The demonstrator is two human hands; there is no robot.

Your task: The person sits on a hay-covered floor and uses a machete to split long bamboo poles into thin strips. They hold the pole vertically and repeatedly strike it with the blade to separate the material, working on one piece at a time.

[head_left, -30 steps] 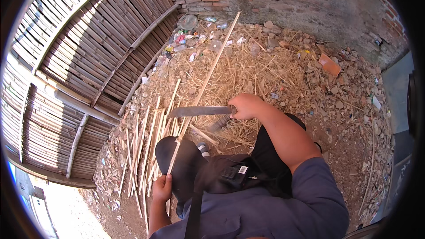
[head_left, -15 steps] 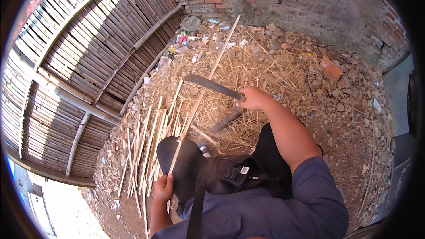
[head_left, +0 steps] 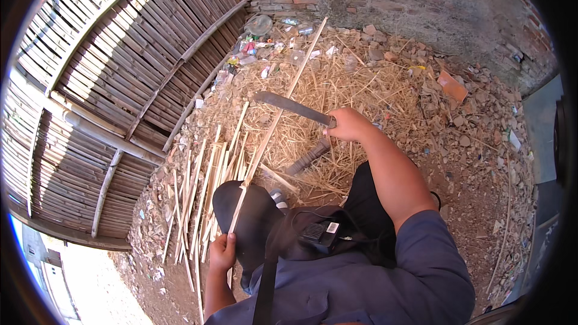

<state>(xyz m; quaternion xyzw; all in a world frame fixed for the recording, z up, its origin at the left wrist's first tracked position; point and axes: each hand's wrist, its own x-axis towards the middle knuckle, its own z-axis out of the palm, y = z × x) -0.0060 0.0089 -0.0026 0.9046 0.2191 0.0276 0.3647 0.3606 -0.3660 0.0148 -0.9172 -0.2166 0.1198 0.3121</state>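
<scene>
A long, pale bamboo strip point(head_left: 268, 134) slants from my lap up toward the brick wall, crossing over my left knee. Its lower end is gripped in my left hand point(head_left: 223, 251), thumb pressed along it. My right hand point(head_left: 348, 124) is closed around the handle of a machete point(head_left: 289, 106), whose dark, curved blade points left and lies across the strip; whether it touches the strip I cannot tell. Just below the right hand, a brown ridged cylindrical piece point(head_left: 309, 156) rests on the shavings. Several split bamboo strips point(head_left: 201, 195) lie in a loose bunch left of my knee.
Bamboo shavings point(head_left: 361, 96) cover the ground ahead, with litter point(head_left: 250, 53) at the far left. A slatted bamboo fence point(head_left: 120, 78) stands left and a brick wall point(head_left: 409, 0) at the back. Rubble point(head_left: 463, 120) lies to the right, including a broken tile point(head_left: 452, 87).
My right hand and the machete have shifted slightly, the blade's tip tilting a little higher. My left hand stays at the strip's lower end.
</scene>
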